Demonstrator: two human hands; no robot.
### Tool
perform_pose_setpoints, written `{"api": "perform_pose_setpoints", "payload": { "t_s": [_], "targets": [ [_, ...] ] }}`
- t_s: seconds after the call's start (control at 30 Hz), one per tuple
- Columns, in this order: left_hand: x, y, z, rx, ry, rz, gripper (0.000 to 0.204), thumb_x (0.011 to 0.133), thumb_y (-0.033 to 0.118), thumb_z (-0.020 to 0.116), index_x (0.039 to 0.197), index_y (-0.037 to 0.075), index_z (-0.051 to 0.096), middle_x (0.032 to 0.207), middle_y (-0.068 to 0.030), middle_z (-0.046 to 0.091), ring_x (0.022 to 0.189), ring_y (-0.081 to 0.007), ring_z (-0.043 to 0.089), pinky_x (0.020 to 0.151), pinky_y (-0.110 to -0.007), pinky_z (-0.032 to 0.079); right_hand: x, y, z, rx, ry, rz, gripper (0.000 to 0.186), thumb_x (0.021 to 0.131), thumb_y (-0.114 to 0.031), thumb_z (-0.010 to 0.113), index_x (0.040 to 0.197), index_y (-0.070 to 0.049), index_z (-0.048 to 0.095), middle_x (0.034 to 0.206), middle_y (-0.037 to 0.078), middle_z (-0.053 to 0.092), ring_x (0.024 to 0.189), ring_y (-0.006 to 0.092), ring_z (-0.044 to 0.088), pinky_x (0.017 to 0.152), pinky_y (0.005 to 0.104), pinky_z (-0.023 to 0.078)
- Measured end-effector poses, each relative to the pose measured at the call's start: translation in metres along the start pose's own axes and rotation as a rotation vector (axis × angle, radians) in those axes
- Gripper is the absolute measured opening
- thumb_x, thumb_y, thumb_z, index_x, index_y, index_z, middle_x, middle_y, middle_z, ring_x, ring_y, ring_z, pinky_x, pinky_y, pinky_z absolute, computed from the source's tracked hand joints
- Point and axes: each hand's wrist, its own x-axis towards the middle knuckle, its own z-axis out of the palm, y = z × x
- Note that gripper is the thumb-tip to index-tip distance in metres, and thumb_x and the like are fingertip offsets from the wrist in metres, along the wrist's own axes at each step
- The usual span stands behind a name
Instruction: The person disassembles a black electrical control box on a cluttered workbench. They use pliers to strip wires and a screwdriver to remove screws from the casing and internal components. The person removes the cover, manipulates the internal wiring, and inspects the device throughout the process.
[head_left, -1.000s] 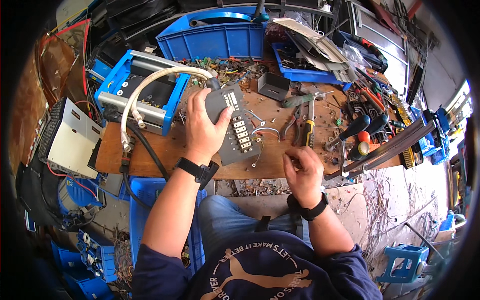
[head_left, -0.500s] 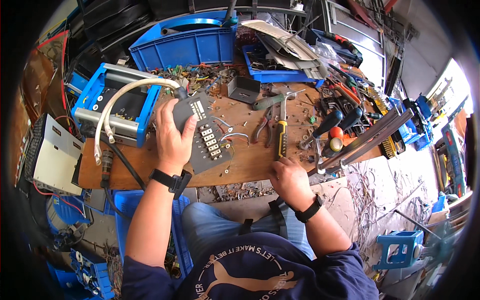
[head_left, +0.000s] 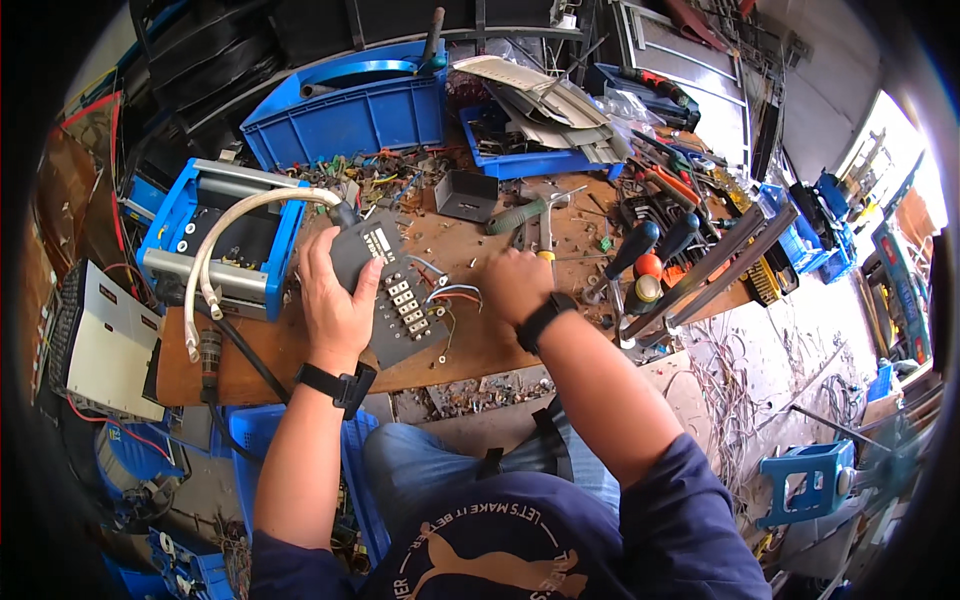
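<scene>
Grasps grey panel (head_left: 385,316) with left hand (head_left: 336,302), with thumb on the front face and fingers at the left edge. Holds panel above or on the front part of bench (head_left: 470,350), left of right hand (head_left: 517,286), with terminal strip (head_left: 406,308) facing upward. Covers the lower part of tool (head_left: 546,234) with right hand, curled; cannot tell whether clenched on it or only above it. At the upper end of panel: white cables (head_left: 262,201), looping left in front of case (head_left: 285,215). Between panel and right hand: loose wires (head_left: 456,293). Just beyond right hand: green-handled screwdriver (head_left: 515,218), near black box (head_left: 467,197).
</scene>
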Motion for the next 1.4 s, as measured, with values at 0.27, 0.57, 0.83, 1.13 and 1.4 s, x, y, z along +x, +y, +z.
{"api": "perform_pose_setpoints", "payload": {
  "t_s": [0.27, 0.57, 0.83, 1.13, 1.4],
  "targets": [
    [-0.001, 0.006, -0.001, 0.047, 0.023, 0.029, 0.059, 0.083, 0.030, 0.073, 0.127, 0.001, 0.047, 0.121, -0.0214, 0.051, 0.112, -0.0411, 0.050, 0.096, -0.047, 0.041, 0.088, 0.020, 0.010, -0.077, 0.018, -0.058, 0.026, 0.092, -0.021, 0.052, 0.106, -0.014, 0.073, 0.115, 0.011, 0.066, 0.106, 0.0267, 0.065, 0.083, 0.0389, 0.056],
    [-0.004, 0.010, -0.006, -0.022, 0.004, -0.008, 0.060, 0.083, 0.028, 0.073, 0.128, -0.001, 0.046, 0.124, -0.0225, 0.049, 0.116, -0.0413, 0.048, 0.100, -0.046, 0.040, 0.106, 0.028, 0.042, -0.304, 0.046, -0.162, 0.023, 0.090, -0.019, 0.052, 0.095, -0.010, 0.072, 0.105, 0.011, 0.068, 0.095, 0.0248, 0.070, 0.072, 0.0379, 0.056],
    [0.004, 0.003, 0.004, -0.027, 0.020, -0.013, 0.059, 0.083, 0.028, 0.072, 0.128, 0.000, 0.047, 0.124, -0.0230, 0.050, 0.115, -0.0423, 0.049, 0.098, -0.046, 0.041, 0.089, 0.032, -0.026, -0.249, 0.424, 0.080, 0.015, 0.090, -0.015, 0.053, 0.093, -0.009, 0.066, 0.096, 0.010, 0.062, 0.080, 0.0266, 0.069, 0.064, 0.0390, 0.057],
    [0.007, 0.001, -0.001, -0.016, -0.012, -0.078, 0.057, 0.084, 0.030, 0.072, 0.126, 0.000, 0.048, 0.121, -0.0221, 0.052, 0.111, -0.0404, 0.052, 0.095, -0.046, 0.044, -0.038, -0.017, -0.176, 0.658, 1.031, -0.153, 0.035, 0.083, -0.006, 0.071, 0.117, 0.000, 0.061, 0.101, 0.010, 0.068, 0.086, 0.0130, 0.066, 0.068, 0.0264, 0.053],
    [0.004, -0.002, 0.005, 0.011, 0.067, -0.025, 0.052, 0.085, 0.029, 0.070, 0.124, 0.002, 0.048, 0.120, -0.0177, 0.053, 0.110, -0.0378, 0.054, 0.091, -0.045, 0.047, -0.138, 0.028, -0.160, 1.041, 0.827, -0.224, 0.046, 0.087, -0.024, 0.069, 0.120, 0.004, 0.051, 0.106, 0.016, 0.062, 0.084, 0.0210, 0.064, 0.067, 0.0288, 0.054]
  ]
}}
